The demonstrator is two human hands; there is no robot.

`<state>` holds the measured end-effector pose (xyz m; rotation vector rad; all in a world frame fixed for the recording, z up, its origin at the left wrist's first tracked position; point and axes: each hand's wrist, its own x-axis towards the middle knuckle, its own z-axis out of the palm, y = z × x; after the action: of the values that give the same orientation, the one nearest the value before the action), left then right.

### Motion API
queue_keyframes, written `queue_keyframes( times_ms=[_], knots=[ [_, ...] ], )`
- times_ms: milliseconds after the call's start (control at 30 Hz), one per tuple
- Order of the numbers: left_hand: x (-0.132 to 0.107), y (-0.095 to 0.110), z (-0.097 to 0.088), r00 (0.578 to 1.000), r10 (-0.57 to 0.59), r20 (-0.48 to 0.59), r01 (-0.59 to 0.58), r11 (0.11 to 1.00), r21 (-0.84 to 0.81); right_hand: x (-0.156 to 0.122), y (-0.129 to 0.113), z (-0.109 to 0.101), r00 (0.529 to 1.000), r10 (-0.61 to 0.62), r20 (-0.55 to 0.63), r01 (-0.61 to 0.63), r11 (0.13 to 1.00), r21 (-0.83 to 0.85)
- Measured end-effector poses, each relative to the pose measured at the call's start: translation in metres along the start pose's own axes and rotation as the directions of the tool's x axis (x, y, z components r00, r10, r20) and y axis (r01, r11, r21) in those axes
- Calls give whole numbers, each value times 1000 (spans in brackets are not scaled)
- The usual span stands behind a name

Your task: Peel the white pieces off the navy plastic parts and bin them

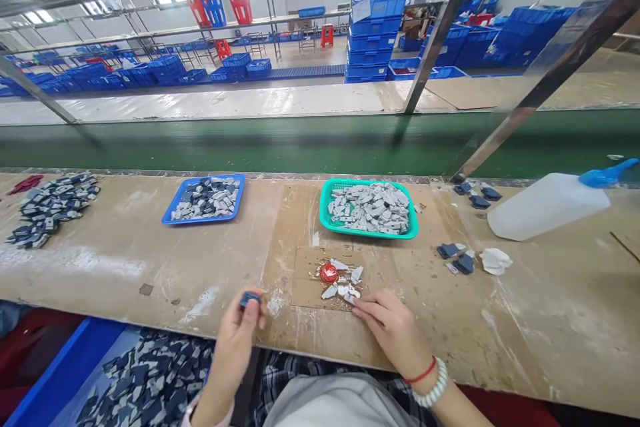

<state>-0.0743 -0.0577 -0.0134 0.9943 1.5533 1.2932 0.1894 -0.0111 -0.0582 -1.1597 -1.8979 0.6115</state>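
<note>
The person is sitting at a long, white-smeared surface [125, 260], with the small things lying within easy reach. The left hand [235, 337] is holding a dark blue piece [250, 297] just above the near edge of the surface. Its grip is narrow, with thumb and fingertips pinching the piece by its sides, probably so that its face is showing.

The right hand [393, 328] is resting low on the surface with a loose, nearly flat grip, holding nothing. Its fingertips [359, 305] are touching the nearest of a few grey pieces [345, 288] lying scattered on a cardboard patch [305, 283]. A red cap [329, 272] is sitting at the left of that cluster, just beside the pieces; what is inside it cannot be told. The patch seems to be serving as a working mat, taking the mess instead of the surface.

Beyond the patch a teal basket [327, 210] is holding many grey pieces, and a blue tray [173, 210] to its left is holding grey and dark ones, so the pieces appear to be lying apart by kind. A blue bin [60, 373] of mixed pieces is sitting below the near edge, close under the left hand. A white bottle [547, 203] is lying on its side at the far right, well apart from both hands.
</note>
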Motion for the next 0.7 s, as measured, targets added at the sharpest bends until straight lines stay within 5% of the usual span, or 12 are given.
queue_keyframes(
  times_ms=[100, 233, 300, 500, 600, 700],
  knots=[
    [-5, -10, 25, 984, -41, 173, 35, 999, 36, 4, 0, -8, 964, 264, 26, -261, 931, 255],
    [-2, 2, 66, 931, 13, 365, -40, 997, 67, 15, -13, -23, 866, 475, 157, -477, 688, 547],
    [-1, 12, 83, 892, 71, 447, -100, 994, 42, 19, -25, -30, 887, 445, 122, -423, 680, 599],
    [0, 31, 106, 826, 182, 534, -191, 981, -39, 26, -55, -45, 988, 120, -101, -77, 932, 353],
    [0, 34, 109, 837, 225, 499, -254, 967, -8, 26, -59, -43, 996, -28, -86, 47, 972, 231],
    [-7, 33, 109, 892, 196, 408, -243, 968, 65, 21, -62, -33, 982, -159, -100, 171, 976, 133]
  ],
)
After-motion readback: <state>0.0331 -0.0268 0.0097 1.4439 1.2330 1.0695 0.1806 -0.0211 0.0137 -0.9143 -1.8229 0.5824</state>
